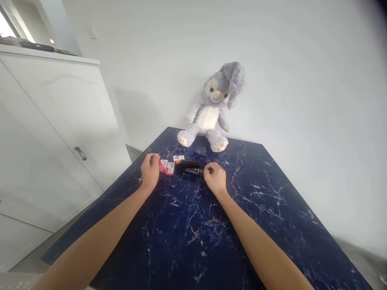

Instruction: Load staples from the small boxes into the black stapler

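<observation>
My left hand (150, 171) is closed around the edge of a small red box (161, 166). Right beside it, a second small red-and-white box (169, 168) lies on the table, with another white label partly showing between them. Behind these is a white box with an orange corner (178, 158). A black stapler (189, 164) lies to the right of the boxes, its parts spread apart and a metal strip showing. My right hand (215, 176) is closed on the stapler's right end; the fingertips are partly hidden.
The boxes and stapler lie on a dark blue marbled table (193, 225). A grey plush toy (208, 117) sits at its far edge, leaning against the white wall (287, 80). To the left stands a white cabinet (54, 121) with items on top.
</observation>
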`<state>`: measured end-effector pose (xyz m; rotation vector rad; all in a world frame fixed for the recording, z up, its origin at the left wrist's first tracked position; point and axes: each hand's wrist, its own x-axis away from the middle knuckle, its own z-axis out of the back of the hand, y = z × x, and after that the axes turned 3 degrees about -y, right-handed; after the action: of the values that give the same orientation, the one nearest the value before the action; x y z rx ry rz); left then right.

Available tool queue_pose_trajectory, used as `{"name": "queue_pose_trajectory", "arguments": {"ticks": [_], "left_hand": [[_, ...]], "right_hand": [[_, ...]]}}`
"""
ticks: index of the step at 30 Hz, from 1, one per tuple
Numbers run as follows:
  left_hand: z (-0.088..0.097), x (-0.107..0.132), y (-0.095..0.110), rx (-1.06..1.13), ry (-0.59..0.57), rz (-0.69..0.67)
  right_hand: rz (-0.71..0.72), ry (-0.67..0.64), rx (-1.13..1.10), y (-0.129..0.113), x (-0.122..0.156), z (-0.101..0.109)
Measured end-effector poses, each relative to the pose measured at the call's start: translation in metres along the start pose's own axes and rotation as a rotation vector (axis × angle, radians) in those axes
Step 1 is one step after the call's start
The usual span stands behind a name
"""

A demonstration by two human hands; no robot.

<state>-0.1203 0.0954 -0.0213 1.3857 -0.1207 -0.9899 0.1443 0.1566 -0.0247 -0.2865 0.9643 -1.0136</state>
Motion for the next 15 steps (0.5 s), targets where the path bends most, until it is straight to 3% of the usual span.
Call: {"name": "queue_pose_trajectory", "arguments": {"ticks": [6,11,15], "left_hand": [[-0.006,0.016,0.016,-0.044,-0.041,-0.105],[-0.003,0.021,0.028,-0.102,-0.092,-0.269],[0.002,0.009,0.019,-0.327,-0.089,-0.258]], "right_hand": [[0.118,-0.125,-0.122,-0.002,-0.002,-0.001],[0.109,-0.031,-0.144,-0.003,-0.001,-0.001],[0.071,-0.006,-0.154,-0.003,-0.001,0.001]]}}
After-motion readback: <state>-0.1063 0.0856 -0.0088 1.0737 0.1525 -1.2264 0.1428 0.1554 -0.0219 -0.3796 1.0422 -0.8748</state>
